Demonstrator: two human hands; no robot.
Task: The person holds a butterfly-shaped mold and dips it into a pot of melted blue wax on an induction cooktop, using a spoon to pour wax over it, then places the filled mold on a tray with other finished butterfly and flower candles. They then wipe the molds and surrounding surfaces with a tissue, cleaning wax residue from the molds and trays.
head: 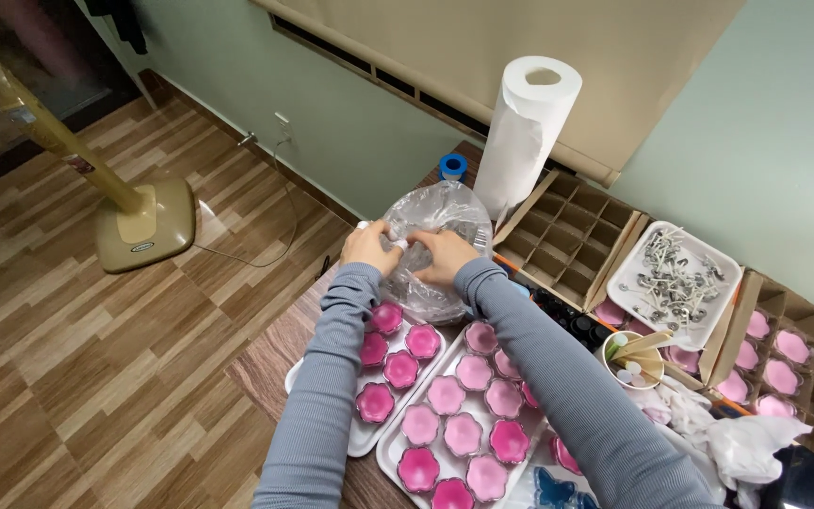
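Head view, both arms extended over the worktop [266, 363]. I see the left hand [370, 247] and the right hand [442, 256] meeting at the near side of a clear plastic bag [435, 219], which stands at the far edge of the worktop, just in front of the wall. The fingers of both hands are closed on the crumpled plastic, pinching it between them; what the bag contains I cannot tell.

Below the forearms lie two white trays [362, 435] side by side, each carrying flower-shaped pink candles [446, 395], some deep pink, some pale. Behind the bag stands an upright paper towel roll [527, 132], with a blue cap [453, 167] just beside it. To the right sit an empty cardboard divider box [572, 236], a white tray of metal wick holders [675, 279], a small cup of wooden sticks [635, 360], and a second divider box holding pale pink candles [784, 363]. On the wooden floor to the left stands a fan base [143, 221].
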